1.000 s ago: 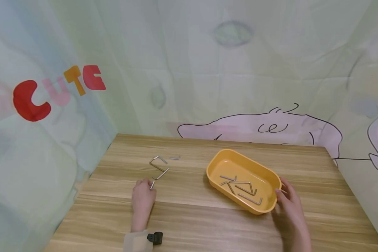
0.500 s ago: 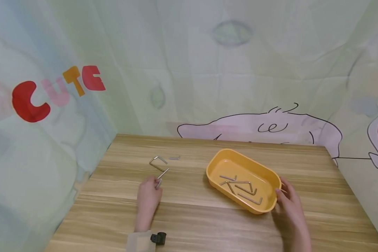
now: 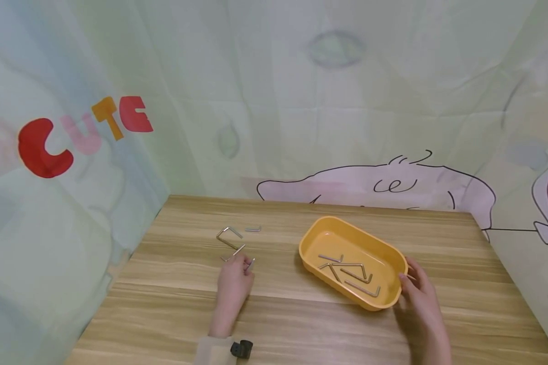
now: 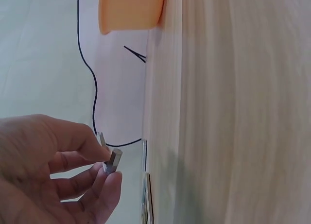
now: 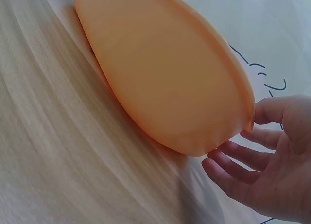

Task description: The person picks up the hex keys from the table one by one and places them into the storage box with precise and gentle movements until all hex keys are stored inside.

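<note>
Left hand [image 3: 234, 280] pinches a small hex key [image 3: 250, 263] between thumb and fingertips; I see the key's short end poking out past the fingers [image 4: 108, 187] in the left wrist view. Key is held just above the bench [image 3: 283, 314], just left of the orange tray [image 3: 395, 253], well short of its rim.

Right hand [image 3: 422, 299] rests at the tray's near right corner, fingers [image 5: 233, 151] loosely spread and touching the rim, thumb at the edge; I cannot tell whether it actually grips.

Tray holds several hex keys [image 3: 347, 268] lying crossed on its floor.

Loose keys [image 3: 230, 238] lie on the bench just beyond the left hand, another short one [image 3: 253, 229] farther back.
</note>
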A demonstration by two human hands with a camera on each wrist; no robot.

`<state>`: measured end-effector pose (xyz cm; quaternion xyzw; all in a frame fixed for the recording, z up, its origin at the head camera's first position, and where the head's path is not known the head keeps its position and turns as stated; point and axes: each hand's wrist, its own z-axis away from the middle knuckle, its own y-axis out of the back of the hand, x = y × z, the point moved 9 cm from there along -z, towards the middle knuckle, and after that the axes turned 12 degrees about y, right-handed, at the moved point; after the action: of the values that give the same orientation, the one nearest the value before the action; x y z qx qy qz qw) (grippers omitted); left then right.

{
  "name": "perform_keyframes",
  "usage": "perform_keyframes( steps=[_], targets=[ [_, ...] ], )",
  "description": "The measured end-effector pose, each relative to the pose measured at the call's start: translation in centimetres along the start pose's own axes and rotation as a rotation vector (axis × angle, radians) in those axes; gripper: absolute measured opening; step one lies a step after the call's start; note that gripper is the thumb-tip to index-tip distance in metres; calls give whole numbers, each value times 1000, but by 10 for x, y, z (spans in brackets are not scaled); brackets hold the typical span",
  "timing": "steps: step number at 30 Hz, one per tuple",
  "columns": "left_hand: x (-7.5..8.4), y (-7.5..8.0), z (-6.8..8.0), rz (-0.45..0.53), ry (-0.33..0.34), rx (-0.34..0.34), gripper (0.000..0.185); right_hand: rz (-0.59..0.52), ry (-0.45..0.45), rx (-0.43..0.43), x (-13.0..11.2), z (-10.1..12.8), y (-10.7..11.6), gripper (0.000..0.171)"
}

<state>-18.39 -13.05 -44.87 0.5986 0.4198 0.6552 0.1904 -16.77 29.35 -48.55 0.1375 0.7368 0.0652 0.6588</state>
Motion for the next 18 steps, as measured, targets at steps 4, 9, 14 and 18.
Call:
perform_keyframes(
  steps=[4, 9, 14, 18],
  targets=[
    [10, -3, 3, 2, -27, 14, 21, 13, 3, -4, 0, 0, 0, 54],
    [25, -5, 8, 8, -83, 48, 21, 11, 2, -6, 1, 0, 1, 55],
    [38, -11, 11, 26, -133, 51, 23, 6, 0, -3, 0, 0, 0, 55],
    [47, -16, 11, 34, -150, 27, 24, -5, 11, 8, -1, 0, 1, 55]
  ],
)
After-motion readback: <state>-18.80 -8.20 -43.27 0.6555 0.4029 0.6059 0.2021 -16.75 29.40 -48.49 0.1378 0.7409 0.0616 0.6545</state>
